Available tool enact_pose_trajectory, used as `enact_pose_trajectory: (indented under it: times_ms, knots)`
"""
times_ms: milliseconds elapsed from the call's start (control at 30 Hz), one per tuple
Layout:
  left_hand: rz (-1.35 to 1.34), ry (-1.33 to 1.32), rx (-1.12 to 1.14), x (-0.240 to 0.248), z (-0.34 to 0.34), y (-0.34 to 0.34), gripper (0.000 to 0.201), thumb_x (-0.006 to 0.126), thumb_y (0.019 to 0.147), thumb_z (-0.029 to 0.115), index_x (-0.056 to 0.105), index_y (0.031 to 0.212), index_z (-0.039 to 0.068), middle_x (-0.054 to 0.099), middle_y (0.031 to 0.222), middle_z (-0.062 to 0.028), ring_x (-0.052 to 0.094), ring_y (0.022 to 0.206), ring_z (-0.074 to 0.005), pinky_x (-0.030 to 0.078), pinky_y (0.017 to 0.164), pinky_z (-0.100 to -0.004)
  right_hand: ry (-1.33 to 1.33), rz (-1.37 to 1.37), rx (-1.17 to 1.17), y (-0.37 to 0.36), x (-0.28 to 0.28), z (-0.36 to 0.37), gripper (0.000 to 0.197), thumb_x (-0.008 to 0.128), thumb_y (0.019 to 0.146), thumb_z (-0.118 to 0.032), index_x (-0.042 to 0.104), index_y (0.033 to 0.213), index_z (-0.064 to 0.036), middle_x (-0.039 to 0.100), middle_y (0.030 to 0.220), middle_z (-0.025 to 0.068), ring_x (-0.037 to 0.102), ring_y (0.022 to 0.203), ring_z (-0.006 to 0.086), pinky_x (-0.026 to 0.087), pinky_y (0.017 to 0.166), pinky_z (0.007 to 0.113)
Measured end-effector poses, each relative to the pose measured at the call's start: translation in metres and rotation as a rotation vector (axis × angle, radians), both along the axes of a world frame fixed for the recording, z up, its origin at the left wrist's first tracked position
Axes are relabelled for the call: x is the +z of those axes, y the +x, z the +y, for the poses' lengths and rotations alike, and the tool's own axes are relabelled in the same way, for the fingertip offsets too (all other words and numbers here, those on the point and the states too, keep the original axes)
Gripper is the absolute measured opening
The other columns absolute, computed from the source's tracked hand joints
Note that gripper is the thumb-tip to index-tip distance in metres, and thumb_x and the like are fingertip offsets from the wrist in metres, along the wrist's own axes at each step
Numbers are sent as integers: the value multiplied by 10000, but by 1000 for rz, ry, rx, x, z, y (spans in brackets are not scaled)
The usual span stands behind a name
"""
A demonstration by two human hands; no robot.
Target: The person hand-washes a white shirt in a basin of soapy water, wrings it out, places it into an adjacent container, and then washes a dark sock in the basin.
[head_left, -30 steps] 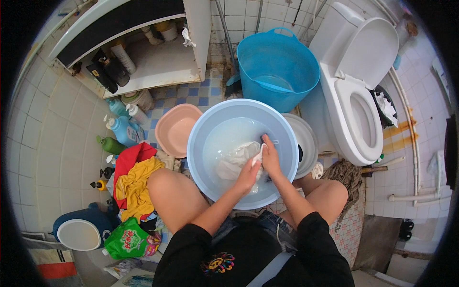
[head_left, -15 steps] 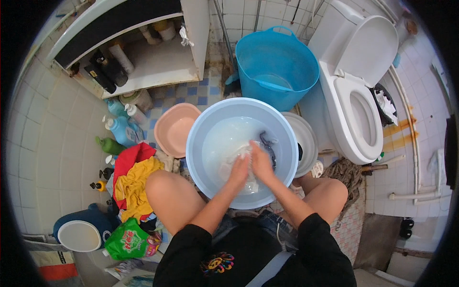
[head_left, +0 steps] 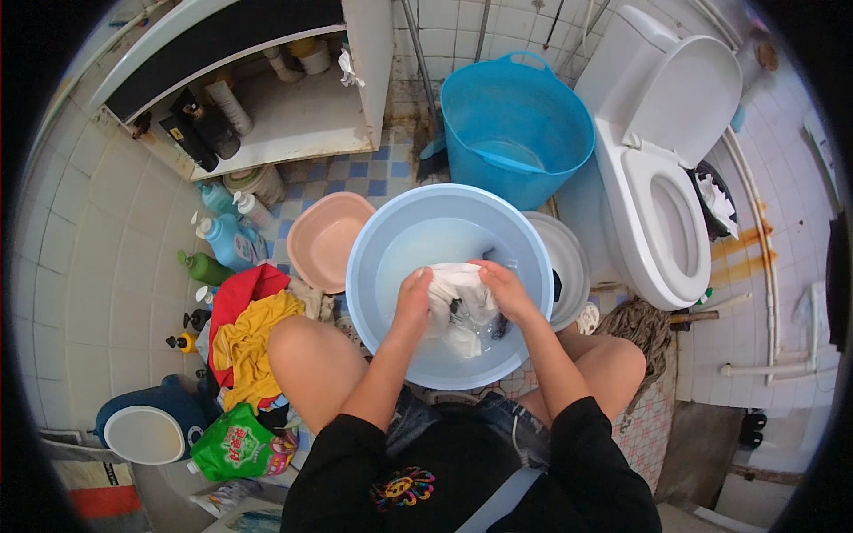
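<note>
A wide light-blue basin (head_left: 366,240) of cloudy water stands on the floor between my knees. Over it my left hand (head_left: 413,300) and my right hand (head_left: 505,289) are closed on a wet white cloth (head_left: 458,293), gripping it by its upper edge at either side. The cloth hangs between them in folds, its lower part down at the water, with a dark patch showing in its middle. I cannot tell what kind of garment it is. A dark piece of fabric (head_left: 502,327) lies in the water beside my right hand, partly hidden by it.
A pink basin (head_left: 329,233) sits left of the blue one, a tall blue tub (head_left: 515,124) behind it. The toilet (head_left: 662,222) stands at right. Yellow and red clothes (head_left: 258,342) are heaped by my left knee, near several bottles (head_left: 227,242). A mop head (head_left: 640,338) lies by my right knee.
My hands were together, rubbing the bunched cloth low in the basin. Now they have moved apart, and the cloth is lifted and spread between them.
</note>
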State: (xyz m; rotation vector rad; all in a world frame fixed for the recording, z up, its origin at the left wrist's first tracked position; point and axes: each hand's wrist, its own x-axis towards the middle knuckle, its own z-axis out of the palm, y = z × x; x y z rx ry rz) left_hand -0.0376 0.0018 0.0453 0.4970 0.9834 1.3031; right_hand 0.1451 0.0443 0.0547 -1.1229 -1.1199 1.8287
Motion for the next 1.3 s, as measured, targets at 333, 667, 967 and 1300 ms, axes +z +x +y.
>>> enact_pose_trajectory:
  times_ms: [333,667,967,1300]
  knots:
    - [-12,186,85,13,9,-16,294,372,918,182,504,1034,-54,583,966,-156,572,905,-222,460,796,-329,124,-388,167,14,-13,1,409,690,715,-292,595,966,17,615,801,72,564,738,135,445,678,262]
    - [45,136,-5,-9,11,19,326,368,921,162,414,1190,-16,519,1112,-133,526,1001,-214,439,843,-328,795,-730,-140,-37,10,-33,557,527,813,-123,280,1299,-7,382,1227,206,388,1124,334,259,990,354]
    - [84,19,-183,2,-22,64,340,372,907,141,427,1203,-17,525,1106,-96,519,964,-142,420,826,-279,267,-424,-228,4,-27,2,428,407,870,-124,349,1279,-10,332,1336,177,282,1257,300,199,1039,366]
    - [130,-14,-191,-25,-28,59,310,443,895,155,465,1169,10,557,1021,-66,530,913,-136,428,787,-272,474,-394,-208,-15,-36,-11,441,399,890,-180,345,1284,11,382,1305,160,320,1239,235,210,1033,330]
